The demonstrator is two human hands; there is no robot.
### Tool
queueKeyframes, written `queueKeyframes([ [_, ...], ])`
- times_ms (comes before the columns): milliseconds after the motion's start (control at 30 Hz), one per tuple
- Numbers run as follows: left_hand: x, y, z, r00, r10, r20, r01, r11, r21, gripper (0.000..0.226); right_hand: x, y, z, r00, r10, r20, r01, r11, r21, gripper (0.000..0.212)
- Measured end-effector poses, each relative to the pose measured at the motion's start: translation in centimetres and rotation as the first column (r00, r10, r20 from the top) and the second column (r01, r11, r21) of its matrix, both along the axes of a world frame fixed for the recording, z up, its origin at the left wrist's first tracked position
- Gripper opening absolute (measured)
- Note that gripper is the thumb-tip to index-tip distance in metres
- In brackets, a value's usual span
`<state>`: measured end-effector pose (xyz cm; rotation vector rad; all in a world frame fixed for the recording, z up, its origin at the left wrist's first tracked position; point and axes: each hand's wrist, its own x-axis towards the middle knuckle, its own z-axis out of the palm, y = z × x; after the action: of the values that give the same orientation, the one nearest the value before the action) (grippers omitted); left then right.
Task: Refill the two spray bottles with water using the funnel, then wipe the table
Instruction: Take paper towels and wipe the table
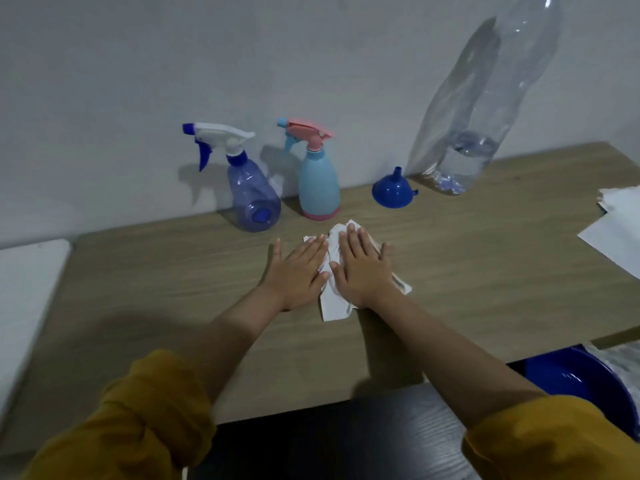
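Two spray bottles stand near the wall: a clear blue spray bottle point(251, 194) with a white and blue trigger head, and a light blue spray bottle point(318, 183) with a pink head. To their right a blue funnel point(393, 188) rests mouth down on the wooden table point(485, 258). A large clear water bottle point(485, 109) with a little water in it stands behind the funnel. My left hand point(298, 271) and my right hand point(360, 268) lie flat, fingers spread, side by side on a white tissue point(334, 303) in the table's middle.
White sheets of paper point(620, 230) lie at the table's right edge. A blue basin point(588, 382) sits below the table at the lower right. A white surface point(24, 289) adjoins the table on the left. A dark panel runs along the near edge.
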<state>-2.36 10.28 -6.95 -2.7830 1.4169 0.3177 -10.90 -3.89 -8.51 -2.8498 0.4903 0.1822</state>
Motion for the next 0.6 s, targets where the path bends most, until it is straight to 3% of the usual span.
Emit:
queueKeyframes([
  [267, 2.9, 13.2, -0.4, 0.996, 0.087, -0.013, -0.087, 0.996, -0.017, 0.062, 4.1, 12.3, -0.2, 0.999, 0.044, 0.000, -0.044, 0.999, -0.011, 0.077],
  [400, 3.3, 18.4, -0.4, 0.995, 0.097, -0.037, -0.098, 0.995, -0.029, 0.062, 5.1, 17.2, -0.3, 0.999, 0.045, 0.002, -0.045, 0.999, -0.003, 0.069],
  [600, 3.4, 25.6, -0.2, 0.993, 0.113, -0.020, -0.114, 0.993, -0.021, 0.061, 5.9, 25.1, -0.5, 0.993, 0.118, 0.001, -0.118, 0.993, 0.004, 0.081],
])
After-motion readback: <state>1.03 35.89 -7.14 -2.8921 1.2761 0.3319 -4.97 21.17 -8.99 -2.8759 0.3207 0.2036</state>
